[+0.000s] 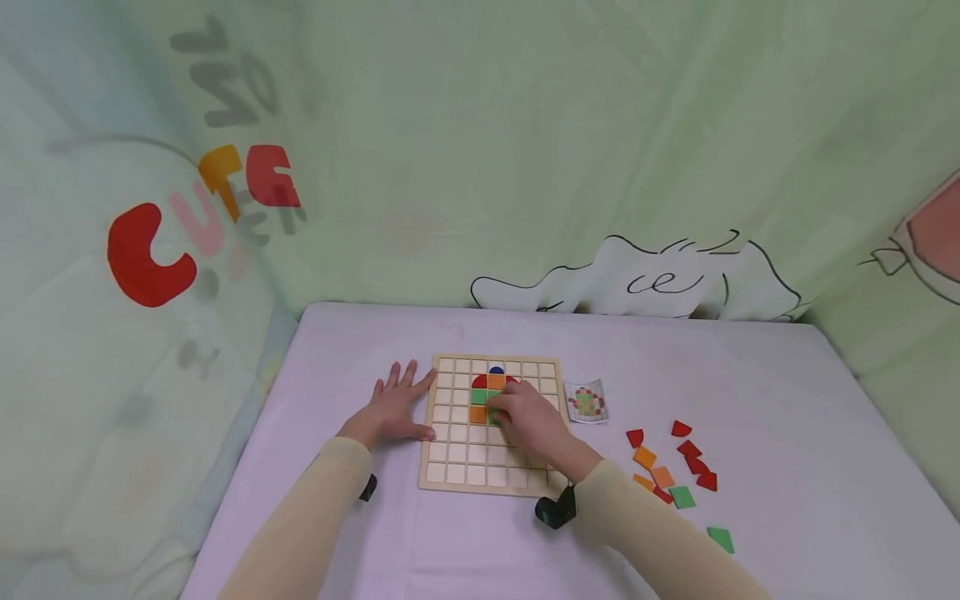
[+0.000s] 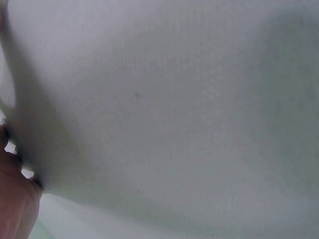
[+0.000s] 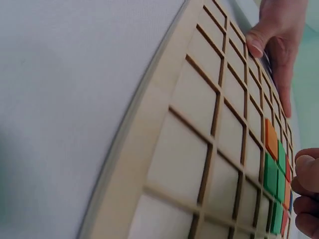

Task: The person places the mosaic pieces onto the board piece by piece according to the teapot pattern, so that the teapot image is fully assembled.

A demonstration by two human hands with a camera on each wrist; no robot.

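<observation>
A square wooden grid board [image 1: 455, 475] lies on the table, with several coloured tiles set in its upper middle cells. My left hand [image 1: 390, 407] is spread flat at the board's left edge, its thumb and index finger reaching the frame. Over the coloured tiles, my right hand [image 1: 528, 419] has its fingers curled, with the fingertips close over a green tile [image 1: 495, 418]. Beside that one sits an orange tile [image 1: 477, 414], with another green tile [image 1: 479, 397] above. In the right wrist view, I cannot tell whether the curled fingers [image 3: 306, 191] pinch a tile.
Right of the board lies a small printed card [image 1: 587, 402] showing a coloured pattern. Loose red, orange and green tiles are scattered farther right, among them a green tile [image 1: 721, 539] nearest the front. Printed cloth [image 1: 450, 167] hangs behind the table.
</observation>
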